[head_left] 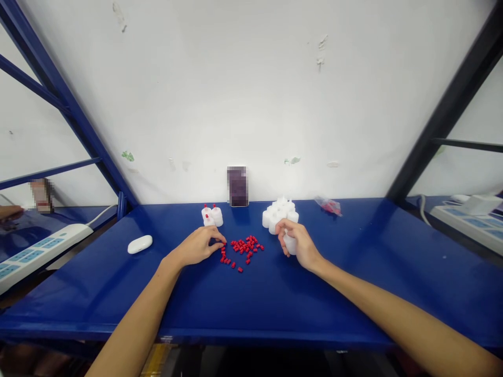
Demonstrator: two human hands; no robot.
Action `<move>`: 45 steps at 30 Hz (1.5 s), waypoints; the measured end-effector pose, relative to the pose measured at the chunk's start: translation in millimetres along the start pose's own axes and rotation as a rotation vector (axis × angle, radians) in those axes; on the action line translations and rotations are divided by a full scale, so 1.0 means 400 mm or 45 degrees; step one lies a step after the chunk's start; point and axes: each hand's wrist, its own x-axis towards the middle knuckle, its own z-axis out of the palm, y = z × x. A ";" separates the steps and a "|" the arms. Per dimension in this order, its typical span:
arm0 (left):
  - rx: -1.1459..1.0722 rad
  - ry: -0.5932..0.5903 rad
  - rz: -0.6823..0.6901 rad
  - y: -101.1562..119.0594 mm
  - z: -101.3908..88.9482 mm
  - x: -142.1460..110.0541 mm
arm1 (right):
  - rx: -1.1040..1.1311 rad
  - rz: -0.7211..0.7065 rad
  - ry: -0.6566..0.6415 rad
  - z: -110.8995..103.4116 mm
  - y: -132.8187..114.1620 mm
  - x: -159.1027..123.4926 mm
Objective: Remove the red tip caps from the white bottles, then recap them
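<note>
Small red plastic caps (245,245) lie loose between two hands on a glossy blue counter (212,309)

The caps form a scattered patch near the middle of the counter, most of them bunched together, with a thin curved trail along the left and front. The left hand (201,246) comes down at the left end of this patch, thumb and forefinger drawn close together beside a red cap; whether they actually pinch it, I cannot tell (the piece is tiny and partly covered).

The right hand (301,243) curls its fingers around a small white rounded plastic bottle (290,244), holding it to the right of the caps. Just behind that hand, a tight cluster of white plastic bottles with pale pointed tips (276,215) stands on the counter. Beyond the left hand stand three white plastic bottles topped with red caps (217,215), grouped close together.

Between the two groups, farther back, a dark-faced rectangular device (238,187) leans upright near the white wall (251,94). A crumpled clear plastic bag with red contents (330,206) lies right of the cluster, and a white oval case (140,244) rests well to the left. Past the blue metal frame (84,125), a long white power strip with blue sockets (43,248) lies beside another person's hand (11,211).
</note>
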 end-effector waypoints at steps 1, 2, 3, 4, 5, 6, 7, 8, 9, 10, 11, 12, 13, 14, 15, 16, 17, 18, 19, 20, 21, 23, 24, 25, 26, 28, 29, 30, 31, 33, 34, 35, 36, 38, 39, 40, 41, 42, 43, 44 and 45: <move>-0.004 0.031 -0.001 0.004 0.000 0.002 | -0.008 0.028 -0.009 0.001 -0.003 0.000; -0.018 0.080 -0.004 0.009 -0.001 0.004 | -0.025 0.050 -0.017 0.002 -0.005 0.000; -0.050 0.151 -0.014 0.017 0.000 0.008 | -0.043 0.066 -0.024 0.003 -0.008 0.000; -0.117 0.245 -0.034 0.027 0.002 0.013 | -0.053 0.074 -0.037 0.005 -0.010 0.000; -0.229 0.351 -0.064 0.040 0.006 0.020 | -0.049 0.074 -0.057 0.007 -0.011 0.000; -0.386 0.460 -0.097 0.055 0.012 0.028 | -0.033 0.072 -0.083 0.009 -0.012 -0.001; -0.569 0.558 -0.133 0.074 0.020 0.038 | -0.011 0.074 -0.111 0.012 -0.013 -0.002; -0.764 0.626 -0.162 0.094 0.030 0.049 | 0.008 0.084 -0.137 0.015 -0.014 -0.002; -0.934 0.661 -0.177 0.117 0.041 0.062 | 0.014 0.097 -0.158 0.018 -0.015 -0.003; -1.061 0.659 -0.184 0.140 0.053 0.074 | 0.002 0.108 -0.173 0.020 -0.017 -0.004; -1.152 0.634 -0.180 0.163 0.065 0.087 | -0.023 0.112 -0.182 0.023 -0.019 -0.004; -1.217 0.579 -0.164 0.186 0.075 0.100 | -0.053 0.108 -0.190 0.025 -0.021 -0.003; -1.271 0.510 -0.132 0.208 0.085 0.112 | -0.080 0.099 -0.196 0.026 -0.024 -0.003; -1.316 0.438 -0.090 0.227 0.094 0.123 | -0.101 0.084 -0.196 0.027 -0.028 -0.002; -1.354 0.370 -0.045 0.244 0.101 0.135 | -0.114 0.068 -0.188 0.027 -0.031 -0.001; -1.389 0.315 0.001 0.258 0.108 0.145 | -0.115 0.051 -0.172 0.027 -0.034 0.000; -1.424 0.273 0.041 0.269 0.114 0.155 | -0.102 0.037 -0.153 0.026 -0.036 0.000; -1.461 0.247 0.073 0.277 0.121 0.164 | -0.082 0.025 -0.133 0.024 -0.038 0.001; -1.495 0.237 0.090 0.282 0.128 0.172 | -0.056 0.018 -0.121 0.022 -0.038 0.000; -1.515 0.246 0.094 0.286 0.135 0.178 | -0.026 0.013 -0.121 0.019 -0.036 -0.001; -1.517 0.272 0.087 0.289 0.142 0.182 | 0.004 0.009 -0.131 0.016 -0.034 -0.003; -1.485 0.342 0.059 0.293 0.155 0.186 | 0.048 -0.012 -0.157 0.011 -0.024 -0.006; -1.476 0.361 0.047 0.295 0.161 0.185 | 0.070 -0.035 -0.169 0.008 -0.019 -0.007; -1.487 0.360 0.043 0.298 0.165 0.183 | 0.097 -0.067 -0.175 0.007 -0.014 -0.008; -1.519 0.342 0.047 0.301 0.168 0.180 | 0.125 -0.103 -0.172 0.006 -0.009 -0.009; -1.601 0.294 0.055 0.307 0.172 0.175 | 0.152 -0.156 -0.150 0.007 -0.006 -0.009; -1.621 0.278 0.059 0.309 0.173 0.172 | 0.139 -0.157 -0.130 0.009 -0.007 -0.010; -1.620 0.272 0.063 0.311 0.174 0.170 | 0.109 -0.141 -0.108 0.010 -0.009 -0.010; -1.600 0.274 0.067 0.311 0.174 0.168 | 0.068 -0.114 -0.088 0.011 -0.013 -0.011; -1.541 0.278 0.083 0.312 0.176 0.164 | -0.011 -0.057 -0.063 0.012 -0.021 -0.013; -1.512 0.279 0.099 0.314 0.178 0.161 | -0.038 -0.042 -0.056 0.012 -0.024 -0.015; -1.486 0.280 0.116 0.316 0.180 0.158 | -0.059 -0.040 -0.054 0.011 -0.027 -0.017; -1.466 0.277 0.133 0.319 0.181 0.155 | -0.076 -0.045 -0.054 0.010 -0.029 -0.019; -1.424 0.275 0.163 0.327 0.183 0.150 | -0.101 -0.069 -0.062 0.010 -0.030 -0.023; -1.393 0.279 0.171 0.332 0.181 0.148 | -0.103 -0.085 -0.071 0.010 -0.029 -0.025; -1.354 0.290 0.175 0.334 0.176 0.147 | -0.102 -0.104 -0.082 0.012 -0.029 -0.027; -1.302 0.313 0.177 0.333 0.167 0.147 | -0.103 -0.125 -0.096 0.013 -0.029 -0.028; -1.242 0.351 0.172 0.327 0.153 0.148 | -0.115 -0.147 -0.112 0.015 -0.029 -0.028; -1.177 0.404 0.159 0.315 0.134 0.148 | -0.141 -0.169 -0.124 0.016 -0.029 -0.028; -1.112 0.475 0.138 0.294 0.110 0.147 | -0.186 -0.187 -0.126 0.016 -0.029 -0.027; -1.054 0.565 0.103 0.266 0.083 0.144 | -0.247 -0.204 -0.113 0.015 -0.029 -0.025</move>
